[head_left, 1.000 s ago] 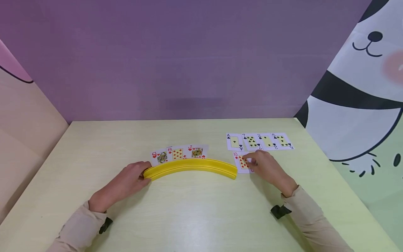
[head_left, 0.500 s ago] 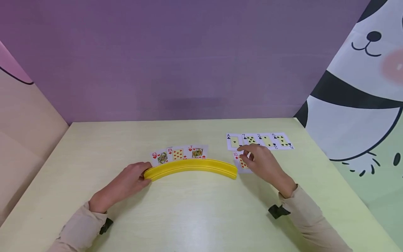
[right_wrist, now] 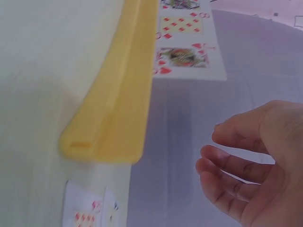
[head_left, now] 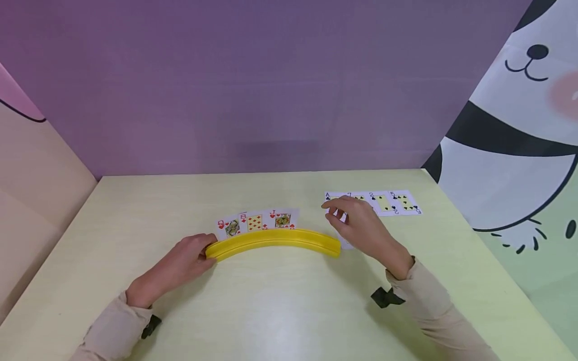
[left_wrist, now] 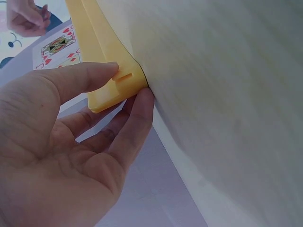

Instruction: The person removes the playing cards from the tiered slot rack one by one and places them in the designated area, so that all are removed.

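Observation:
My left hand pinches the left end of a curved yellow card holder, thumb on one face and fingers on the other in the left wrist view. Standing in the holder's slot are a queen of hearts, an eight of diamonds and a jack of hearts. My right hand hovers by the holder's right end, fingers loosely bent and apart, holding nothing. Below it lies a ten of diamonds, mostly hidden by the hand in the head view.
A row of overlapping club cards lies at the back right; the two and five show plainly, while the ace and seven are partly covered by my right hand. A purple wall rises behind the pale table.
My right hand has lifted off the ten of diamonds and moved left toward the holder's right end. The ten stays on the table. My left hand keeps its grip on the card holder.

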`<state>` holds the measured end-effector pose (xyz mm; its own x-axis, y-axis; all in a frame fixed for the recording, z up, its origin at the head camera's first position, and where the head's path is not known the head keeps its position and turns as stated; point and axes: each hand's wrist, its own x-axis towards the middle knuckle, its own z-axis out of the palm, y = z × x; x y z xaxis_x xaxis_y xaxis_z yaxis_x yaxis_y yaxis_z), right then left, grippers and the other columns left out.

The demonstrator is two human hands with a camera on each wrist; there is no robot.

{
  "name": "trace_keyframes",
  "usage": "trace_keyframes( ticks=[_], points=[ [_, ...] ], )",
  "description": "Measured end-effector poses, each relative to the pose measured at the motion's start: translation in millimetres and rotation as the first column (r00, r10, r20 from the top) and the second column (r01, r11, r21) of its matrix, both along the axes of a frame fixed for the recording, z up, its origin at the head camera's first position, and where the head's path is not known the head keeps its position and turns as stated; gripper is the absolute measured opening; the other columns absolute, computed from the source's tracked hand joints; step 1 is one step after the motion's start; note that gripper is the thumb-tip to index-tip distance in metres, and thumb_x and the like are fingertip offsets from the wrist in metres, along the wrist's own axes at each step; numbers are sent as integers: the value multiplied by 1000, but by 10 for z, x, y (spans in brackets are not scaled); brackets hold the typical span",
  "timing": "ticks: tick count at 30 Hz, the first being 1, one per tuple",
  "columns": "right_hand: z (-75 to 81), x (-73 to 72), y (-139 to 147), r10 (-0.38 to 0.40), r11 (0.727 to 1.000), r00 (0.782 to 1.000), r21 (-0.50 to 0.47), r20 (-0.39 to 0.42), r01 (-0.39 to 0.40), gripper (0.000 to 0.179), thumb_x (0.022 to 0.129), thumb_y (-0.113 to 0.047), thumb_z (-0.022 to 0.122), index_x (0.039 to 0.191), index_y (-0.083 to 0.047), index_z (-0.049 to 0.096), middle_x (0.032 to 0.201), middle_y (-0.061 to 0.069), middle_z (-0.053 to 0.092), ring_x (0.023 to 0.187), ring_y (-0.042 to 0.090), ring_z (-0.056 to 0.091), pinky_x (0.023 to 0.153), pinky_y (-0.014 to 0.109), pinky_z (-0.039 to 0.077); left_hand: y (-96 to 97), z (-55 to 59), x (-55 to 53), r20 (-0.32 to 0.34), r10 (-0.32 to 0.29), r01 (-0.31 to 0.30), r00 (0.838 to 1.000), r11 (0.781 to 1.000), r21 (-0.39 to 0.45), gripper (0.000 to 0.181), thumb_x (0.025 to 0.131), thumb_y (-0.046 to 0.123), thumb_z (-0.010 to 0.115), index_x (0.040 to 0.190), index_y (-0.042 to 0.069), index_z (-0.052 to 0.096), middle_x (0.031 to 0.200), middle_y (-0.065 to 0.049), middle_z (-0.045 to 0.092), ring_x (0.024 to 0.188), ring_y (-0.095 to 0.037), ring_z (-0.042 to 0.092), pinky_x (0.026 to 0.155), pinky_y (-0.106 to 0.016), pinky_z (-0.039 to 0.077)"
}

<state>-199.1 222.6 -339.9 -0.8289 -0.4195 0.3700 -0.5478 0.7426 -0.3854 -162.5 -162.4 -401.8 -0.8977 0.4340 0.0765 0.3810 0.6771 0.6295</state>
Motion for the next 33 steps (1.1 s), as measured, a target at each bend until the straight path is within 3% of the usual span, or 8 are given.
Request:
trace_keyframes(
  ticks=[17,26,33],
  points=[
    [249,-8,-423,122,987,992,-100,-21,-124,21,94,-9,67,115,-7,71,108,2,69,92,20,60,76,35,57,-2,31,11,-5,-14,14,1000,1000,2,19,86,-4,71,102,2,62,96,-8,64,83,-19,59,71,-25,59],
    [180,-26,-578,171,980,985,-104,26,-167,22,95,-11,67,117,-7,69,113,3,68,95,20,60,82,35,56,-6,17,1,-24,-20,20,1000,1000,-2,18,86,-3,72,100,3,62,93,-7,63,82,-18,58,70,-24,58],
    [55,-56,-638,176,983,980,-62,91,-171,17,95,-10,67,111,-6,70,107,3,70,91,14,62,81,35,57,-3,12,13,-7,-14,14,1000,1000,2,19,86,-4,72,101,3,62,96,-7,63,83,-18,60,71,-24,58]
  ],
)
